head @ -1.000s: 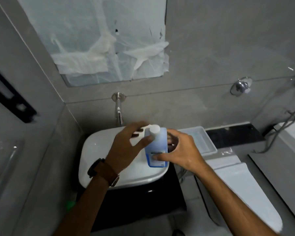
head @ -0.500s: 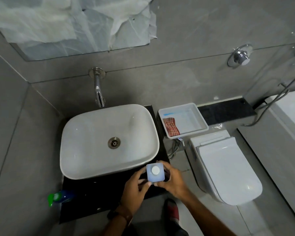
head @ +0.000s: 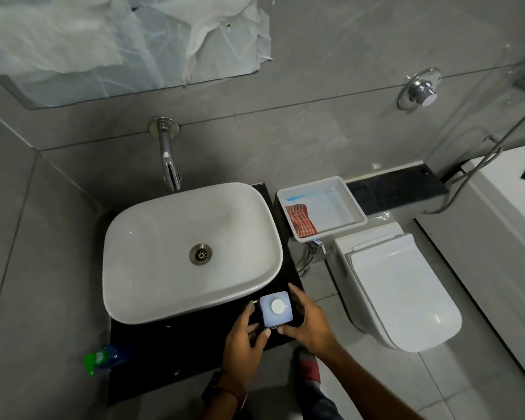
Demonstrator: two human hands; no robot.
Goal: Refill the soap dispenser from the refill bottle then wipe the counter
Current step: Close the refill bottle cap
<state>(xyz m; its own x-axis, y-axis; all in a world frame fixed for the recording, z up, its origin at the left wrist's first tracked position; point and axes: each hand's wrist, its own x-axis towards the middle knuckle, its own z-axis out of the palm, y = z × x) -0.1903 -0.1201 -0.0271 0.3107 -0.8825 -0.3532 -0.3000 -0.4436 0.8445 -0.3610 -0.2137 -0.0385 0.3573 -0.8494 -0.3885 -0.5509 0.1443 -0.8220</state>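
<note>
A square pale-blue refill bottle [head: 269, 316] with a round white cap stands upright at the front right corner of the black counter [head: 176, 353], seen from straight above. My left hand [head: 243, 338] wraps its left and near side. My right hand [head: 309, 325] cups its right side, thumb at the front. A small chrome part [head: 255, 302] shows at the bottle's left edge; what it belongs to is hidden. A red checked cloth [head: 300, 221] lies in a white tray [head: 322, 181] right of the sink.
A white basin [head: 164, 237] fills most of the counter, with a wall tap [head: 170, 168] above it. A green and blue bottle [head: 100, 357] lies at the counter's left front edge. A closed white toilet [head: 397, 283] stands to the right.
The bottle has come down from above the basin to the counter's front right corner, both hands staying on it. The view has tilted down over the sink.
</note>
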